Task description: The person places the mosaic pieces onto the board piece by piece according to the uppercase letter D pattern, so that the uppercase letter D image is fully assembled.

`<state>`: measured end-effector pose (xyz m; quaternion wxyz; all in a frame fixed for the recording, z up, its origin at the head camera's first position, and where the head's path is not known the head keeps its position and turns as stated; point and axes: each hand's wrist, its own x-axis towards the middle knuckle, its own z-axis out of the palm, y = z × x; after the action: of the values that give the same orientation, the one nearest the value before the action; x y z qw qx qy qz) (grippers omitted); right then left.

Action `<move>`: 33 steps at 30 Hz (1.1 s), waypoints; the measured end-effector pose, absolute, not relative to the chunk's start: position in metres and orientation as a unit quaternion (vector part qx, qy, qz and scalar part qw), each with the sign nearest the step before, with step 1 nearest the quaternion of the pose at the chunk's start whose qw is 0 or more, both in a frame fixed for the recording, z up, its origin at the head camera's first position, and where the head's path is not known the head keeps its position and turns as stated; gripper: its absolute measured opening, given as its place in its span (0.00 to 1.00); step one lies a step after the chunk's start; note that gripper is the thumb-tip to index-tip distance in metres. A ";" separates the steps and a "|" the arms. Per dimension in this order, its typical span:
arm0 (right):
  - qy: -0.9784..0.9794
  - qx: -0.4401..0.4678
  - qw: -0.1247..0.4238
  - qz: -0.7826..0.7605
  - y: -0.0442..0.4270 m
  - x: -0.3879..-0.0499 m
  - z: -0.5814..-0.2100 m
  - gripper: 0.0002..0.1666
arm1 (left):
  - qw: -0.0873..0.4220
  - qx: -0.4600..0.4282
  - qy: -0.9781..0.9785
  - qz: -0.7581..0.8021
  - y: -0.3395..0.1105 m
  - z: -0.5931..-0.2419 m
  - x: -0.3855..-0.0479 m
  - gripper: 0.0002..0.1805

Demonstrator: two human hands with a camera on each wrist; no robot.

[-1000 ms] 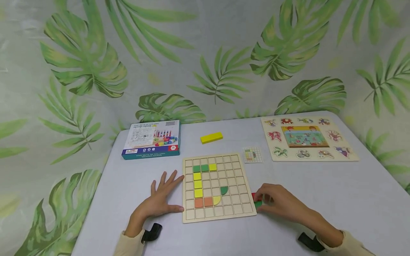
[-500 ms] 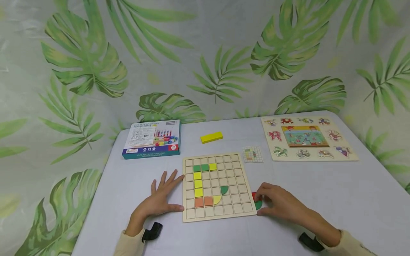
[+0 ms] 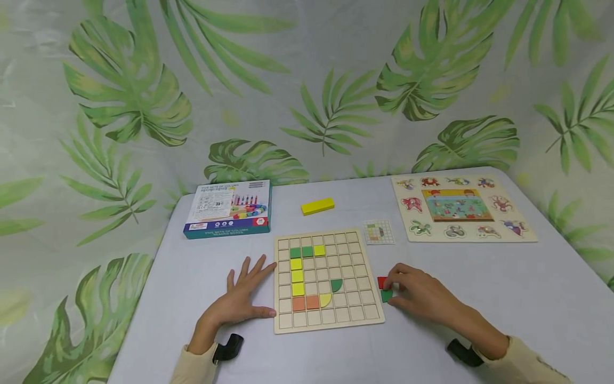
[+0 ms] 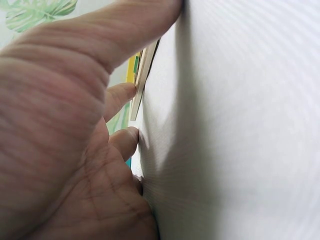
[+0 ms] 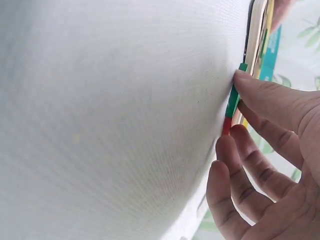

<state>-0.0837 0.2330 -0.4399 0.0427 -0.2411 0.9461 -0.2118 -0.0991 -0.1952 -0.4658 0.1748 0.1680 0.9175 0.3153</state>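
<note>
A wooden grid board (image 3: 352,309) lies on the table, holding green, yellow and orange tiles. At its left edge my left hand (image 3: 240,298) rests with spread fingers, thumb and index fingertip touching the board. To the right of the board, a red tile (image 3: 382,282) and a green tile (image 3: 386,296) lie together on the cloth. My right hand (image 3: 424,296) pinches the green tile. In the right wrist view the thumb (image 5: 265,92) presses the green tile (image 5: 233,101), and other fingertips are by the red tile (image 5: 226,126). Fingers partly hide both tiles.
A small pattern card (image 3: 379,232) lies beyond the board's right corner. Farther back are a yellow block (image 3: 317,206), a boxed bead set (image 3: 227,210) at left and a sea-animal puzzle board (image 3: 465,234) at right. A leaf-print cloth (image 3: 259,117) hangs behind.
My right hand has moved slightly away from me, and the red and green tiles have shifted with it along the board's right edge. My left hand and the board have stayed put.
</note>
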 end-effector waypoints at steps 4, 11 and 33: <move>0.945 -0.238 0.053 -0.217 0.234 -0.086 -0.442 0.13 | 0.172 0.168 0.916 0.320 -0.195 -0.464 -0.099 0.59; 0.947 -0.240 0.047 -0.207 0.231 -0.089 -0.445 0.14 | 0.171 0.167 0.916 0.323 -0.195 -0.464 -0.098 0.59; 0.946 -0.262 0.063 -0.179 0.226 -0.090 -0.434 0.11 | 0.168 0.173 0.916 0.320 -0.195 -0.463 -0.097 0.58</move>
<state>-0.0902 0.2256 -0.4344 0.0632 -0.2619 0.9462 -0.1790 -0.0975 -0.1946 -0.4630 0.1682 0.1728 0.9164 0.3196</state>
